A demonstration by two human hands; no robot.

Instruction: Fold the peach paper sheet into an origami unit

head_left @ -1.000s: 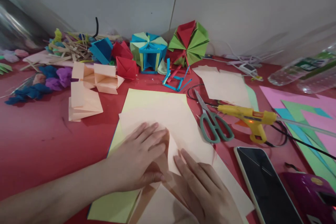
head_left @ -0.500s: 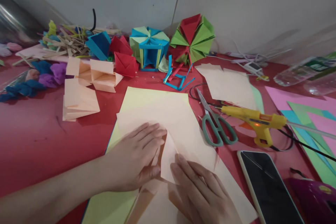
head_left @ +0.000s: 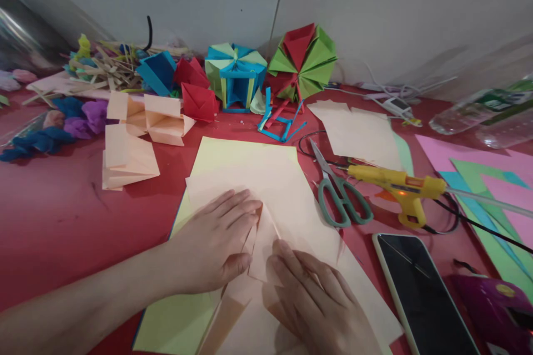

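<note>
1. The peach folded paper lies to the left of the green-handled scissors and nearer the person, over a larger peach sheet.
2. The left hand, farther left of the scissors, rests flat and unclenched, fingertips by the fold's top corner.
3. The right hand, below the scissors, lays bent fingers on the fold's right edge; its thumb is hidden, so I cannot tell whether it pinches.
4. The step in hand looks like setting a crease.
5. The next move probably calls for aligned edges and firm pressure along the fold.
</note>
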